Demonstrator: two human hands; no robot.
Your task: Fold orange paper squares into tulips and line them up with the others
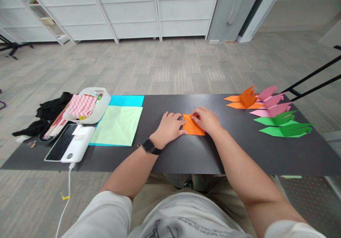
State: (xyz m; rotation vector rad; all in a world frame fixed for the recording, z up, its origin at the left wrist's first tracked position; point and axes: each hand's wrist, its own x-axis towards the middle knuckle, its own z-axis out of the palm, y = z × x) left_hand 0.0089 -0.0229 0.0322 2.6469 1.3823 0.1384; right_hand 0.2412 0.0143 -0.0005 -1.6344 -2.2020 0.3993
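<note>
A small folded square of orange origami paper (194,127) lies flat on the dark table in front of me. My left hand (172,126) rests palm down at its left side, fingers stretched out, with the thumb and a fingertip touching the left edge. At the upper right corner, the bent fingers of my right hand (206,119) pinch the paper and hide that corner. Finished-looking folded paper cranes stand in a row to the right: orange ones (245,98), pink ones (271,101) and green ones (285,124).
On the left, a pale green sheet (117,124) overlaps a blue sheet (128,100). Beside them are a white basket (102,106), a phone (62,142), a white power bank (78,144) with a cable (69,184), and black cloth (53,106). The table (173,160) has a near edge by my lap.
</note>
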